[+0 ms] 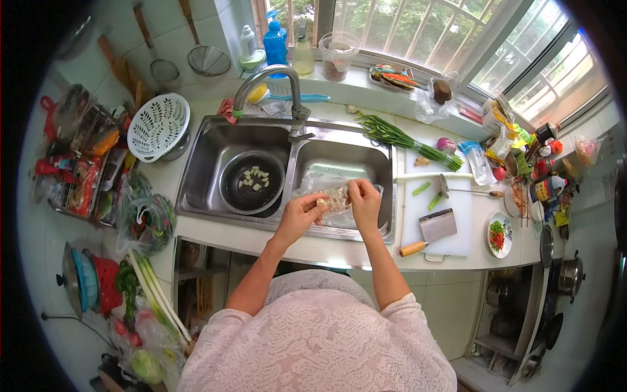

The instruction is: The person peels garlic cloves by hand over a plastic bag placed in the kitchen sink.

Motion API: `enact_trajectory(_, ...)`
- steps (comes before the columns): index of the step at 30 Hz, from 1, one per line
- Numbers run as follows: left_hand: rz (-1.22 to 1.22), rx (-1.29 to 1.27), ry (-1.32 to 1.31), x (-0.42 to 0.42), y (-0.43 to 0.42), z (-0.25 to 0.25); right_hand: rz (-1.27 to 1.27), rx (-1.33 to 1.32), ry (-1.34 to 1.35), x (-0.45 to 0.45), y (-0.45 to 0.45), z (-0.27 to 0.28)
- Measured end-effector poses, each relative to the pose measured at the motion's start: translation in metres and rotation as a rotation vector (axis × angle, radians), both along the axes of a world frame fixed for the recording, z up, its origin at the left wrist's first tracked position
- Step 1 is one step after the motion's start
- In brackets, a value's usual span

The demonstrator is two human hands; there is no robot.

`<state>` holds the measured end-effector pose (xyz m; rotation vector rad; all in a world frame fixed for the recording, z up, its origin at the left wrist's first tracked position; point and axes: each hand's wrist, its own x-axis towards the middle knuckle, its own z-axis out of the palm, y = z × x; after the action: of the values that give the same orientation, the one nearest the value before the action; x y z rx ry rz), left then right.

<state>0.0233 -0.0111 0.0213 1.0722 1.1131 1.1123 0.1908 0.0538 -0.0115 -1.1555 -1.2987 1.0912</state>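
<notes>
Both my hands are over the near side of the right sink basin (pixel 385 157). The fingertips of my left hand (pixel 302 215) are closed in a pinch on a small pale piece that looks like a garlic clove (pixel 321 202). My right hand (pixel 364 204) is closed on the edge of a clear plastic bag (pixel 336 198) with pale, papery garlic bits in it. Crumpled clear plastic (pixel 317 181) lies in the basin behind my hands. In the left basin sits a dark round bowl (pixel 245 206), with several peeled garlic cloves (pixel 253 176) in it.
On the right, a cleaver (pixel 437 225), a ladle (pixel 444 187) and green stalks (pixel 422 188) lie on a white cutting board (pixel 460 209). Beyond them is a bundle of green stems (pixel 398 135). The faucet (pixel 297 98) arches over the sinks; a white colander (pixel 158 127) stands left.
</notes>
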Motion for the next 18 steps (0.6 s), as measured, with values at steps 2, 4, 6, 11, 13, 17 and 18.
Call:
enact_trajectory(2, 0.062, 0.079, 0.197, -0.002, 0.0, 0.0, 0.042, -0.052, -0.282, 0.003, 0.009, -0.005)
enact_trajectory(4, 0.092, 0.108, 0.233, -0.001, -0.001, 0.008, 0.002, 0.106, -0.352, 0.0, 0.018, -0.027)
enact_trajectory(6, 0.129, 0.133, 0.275, -0.005, -0.003, 0.01, -0.031, 0.264, -0.412, -0.008, 0.02, -0.036)
enact_trajectory(11, 0.225, 0.323, 0.584, -0.008, 0.001, 0.003, 0.296, 0.095, -0.282, -0.019, -0.007, 0.037)
enact_trajectory(13, 0.224, 0.325, 0.61, -0.009, -0.005, 0.003, 0.352, 0.104, -0.284, -0.02, -0.024, 0.062)
enact_trajectory(17, 0.221, 0.427, 0.67, -0.003, -0.004, 0.004, 0.384, 0.369, -0.449, -0.016, -0.022, 0.056)
enact_trajectory(18, 0.218, 0.43, 0.669, -0.003, -0.003, 0.005, 0.38, 0.37, -0.45, -0.016, -0.021, 0.054)
